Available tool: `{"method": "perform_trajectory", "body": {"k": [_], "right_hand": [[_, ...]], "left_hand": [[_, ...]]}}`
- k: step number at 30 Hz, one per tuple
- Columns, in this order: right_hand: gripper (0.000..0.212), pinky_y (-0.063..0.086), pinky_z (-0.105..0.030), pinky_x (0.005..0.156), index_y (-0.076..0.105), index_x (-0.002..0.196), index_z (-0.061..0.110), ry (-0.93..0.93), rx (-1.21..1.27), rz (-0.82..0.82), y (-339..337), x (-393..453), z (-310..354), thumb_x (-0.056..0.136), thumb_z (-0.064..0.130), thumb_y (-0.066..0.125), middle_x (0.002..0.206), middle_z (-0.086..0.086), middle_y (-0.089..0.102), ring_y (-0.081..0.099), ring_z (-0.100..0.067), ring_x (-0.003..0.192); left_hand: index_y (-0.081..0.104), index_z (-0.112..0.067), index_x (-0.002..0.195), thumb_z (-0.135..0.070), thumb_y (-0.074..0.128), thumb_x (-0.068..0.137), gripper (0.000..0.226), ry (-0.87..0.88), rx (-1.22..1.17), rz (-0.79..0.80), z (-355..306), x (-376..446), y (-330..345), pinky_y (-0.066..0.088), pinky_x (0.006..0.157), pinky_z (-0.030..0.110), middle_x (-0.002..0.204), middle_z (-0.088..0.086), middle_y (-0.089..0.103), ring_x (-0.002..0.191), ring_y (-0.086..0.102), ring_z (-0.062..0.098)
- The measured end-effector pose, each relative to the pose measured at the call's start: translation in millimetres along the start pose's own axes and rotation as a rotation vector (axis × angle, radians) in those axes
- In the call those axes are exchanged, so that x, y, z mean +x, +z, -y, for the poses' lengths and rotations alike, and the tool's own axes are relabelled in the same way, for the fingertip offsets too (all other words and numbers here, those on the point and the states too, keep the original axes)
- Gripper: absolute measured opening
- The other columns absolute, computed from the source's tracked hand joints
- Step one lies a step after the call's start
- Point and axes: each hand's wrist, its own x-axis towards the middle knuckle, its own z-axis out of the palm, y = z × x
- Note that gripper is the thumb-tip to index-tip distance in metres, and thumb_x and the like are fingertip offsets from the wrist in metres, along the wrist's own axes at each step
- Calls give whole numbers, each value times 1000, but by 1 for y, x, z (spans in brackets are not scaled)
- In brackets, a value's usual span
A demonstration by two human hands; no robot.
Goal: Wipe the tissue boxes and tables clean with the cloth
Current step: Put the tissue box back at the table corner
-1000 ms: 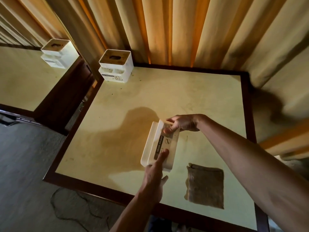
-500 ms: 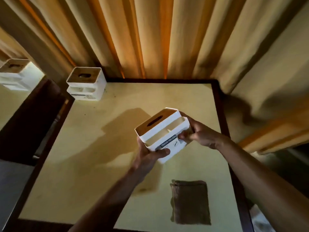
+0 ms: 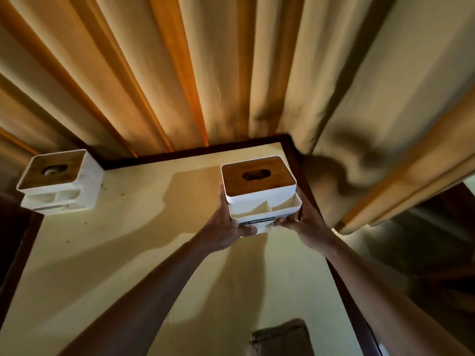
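The left hand (image 3: 226, 227) and right hand (image 3: 303, 223) both grip 1 upright tissue box (image 3: 259, 194), fingers curled around its base. It is near the desk's (image 3: 128, 240) far right corner. The cloth (image 3: 281, 339) lies on the desk's near edge.

White wood-lidded tissue box (image 3: 259, 194) upright near table's (image 3: 128, 240) far-right corner.

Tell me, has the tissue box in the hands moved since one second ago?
Yes. The held tissue box went from the table's middle toward its far right corner.
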Motion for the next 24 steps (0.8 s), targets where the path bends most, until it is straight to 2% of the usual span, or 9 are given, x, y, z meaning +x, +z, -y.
{"method": "perform_trajectory", "body": {"k": [3, 8, 11, 15, 17, 19, 21, 24], "right_hand": [[84, 52, -36, 96, 35, 144, 27, 25, -23, -88, -16, 23, -20, 76, 0, 74, 133, -3, 57, 53, -21, 127], [84, 52, -22, 88, 33, 146, 18, 10, -9, -143, -40, 63, -37, 77, -17, 68, 130, -6, 58, 57, -16, 121], [84, 51, -24, 89, 35, 146, 23, 14, -8, -144, -53, 86, -42, 77, -10, 71, 130, -2, 59, 56, -16, 122], [85, 51, -37, 96, 34, 146, 29, 5, -32, -154, -63, 110, -52, 78, 2, 78, 133, -1, 57, 53, -20, 127], [84, 51, -33, 96, 36, 144, 32, 14, -43, -174, -66, 121, -58, 78, 2, 78, 130, 4, 59, 54, -17, 126], [81, 51, -24, 92, 39, 140, 34, 37, -34, -186, -69, 130, -62, 76, 0, 77, 125, 8, 62, 56, -10, 122], [78, 50, -18, 87, 40, 137, 29, 48, -8, -180, -71, 138, -62, 77, -7, 73, 122, 7, 62, 58, -3, 116], [76, 51, -18, 84, 37, 139, 17, 55, 41, -162, -73, 146, -61, 78, -19, 65, 122, 0, 58, 60, -2, 111]], "left_hand": [[4, -19, 151, 11, 78, 76, 110, 9, 30, 41, 5, 36, -1, 55, 91, 32, 138, 7, 43, 129, 50, 14], [4, -23, 152, 2, 81, 77, 111, -33, 68, 47, 23, 90, -4, 53, 85, 18, 133, -6, 46, 121, 52, -3], [6, -27, 151, -6, 85, 75, 112, -30, 110, 27, 38, 115, -8, 54, 91, 24, 136, -5, 48, 128, 50, 8], [11, -35, 146, -15, 86, 70, 108, -25, 158, -29, 47, 141, -11, 53, 101, 35, 137, -3, 50, 130, 50, 17], [10, -33, 148, -14, 86, 73, 108, -26, 190, -34, 48, 150, -12, 53, 100, 35, 136, -1, 50, 129, 51, 19], [9, -25, 150, -6, 85, 76, 108, -29, 222, -54, 50, 158, -11, 53, 97, 25, 132, -3, 51, 122, 53, 15], [10, -19, 150, -1, 83, 76, 106, -34, 252, -99, 51, 164, -10, 49, 86, 7, 126, -6, 50, 110, 54, 12], [11, -13, 150, -1, 83, 76, 104, -50, 311, -138, 51, 170, -9, 42, 71, -2, 123, -6, 49, 107, 52, 11]]}}
